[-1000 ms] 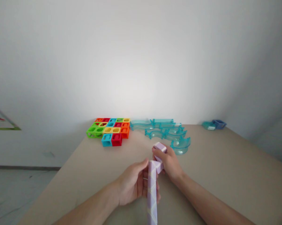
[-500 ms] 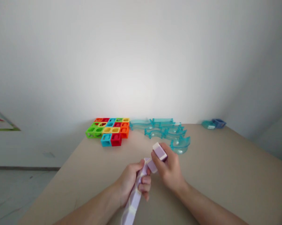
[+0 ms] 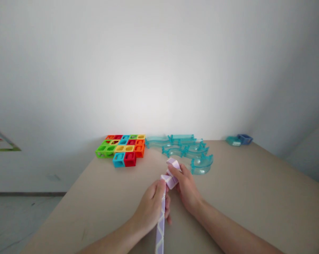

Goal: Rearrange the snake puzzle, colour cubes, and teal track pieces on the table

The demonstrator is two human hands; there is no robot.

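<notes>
A lilac and white snake puzzle made of jointed wedge segments is held between both hands above the table. My left hand wraps round its long straight part, which runs down toward the bottom edge of the view. At the upper end, where the segments bend and fold over, my right hand grips the puzzle with thumb and fingers. The two hands are close together, and parts of the puzzle are hidden behind the fingers.
Colourful open cubes stand grouped at the table's back left. Several translucent teal track pieces lie beside them. A teal piece and a blue container sit at the back right. Behind the beige table rises a white wall.
My right hand has turned the folded end of the snake puzzle and moved slightly left. The long part now points more steeply downward, and my left hand has rotated with it.
</notes>
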